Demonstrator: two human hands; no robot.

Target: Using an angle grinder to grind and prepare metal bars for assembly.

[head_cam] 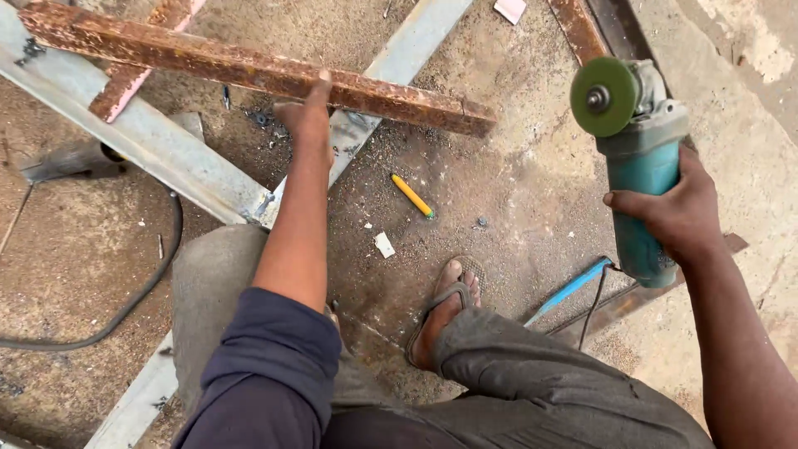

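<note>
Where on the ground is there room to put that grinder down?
The widest bare patch of dirt lies between the yellow pencil, the rusty bar and the grinder in the right hand. Another lies left, inside the black cable. It is crowded around the left hand, where grey beams cross.

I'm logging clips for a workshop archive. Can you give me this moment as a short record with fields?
Setting: sandy concrete floor
Left hand: fingers resting on a rusty brown steel bar lying across grey metal rails
Right hand: gripping a teal angle grinder with a green disc, held up off the work
Nearby: yellow pencil, black cable, sandalled foot
</note>
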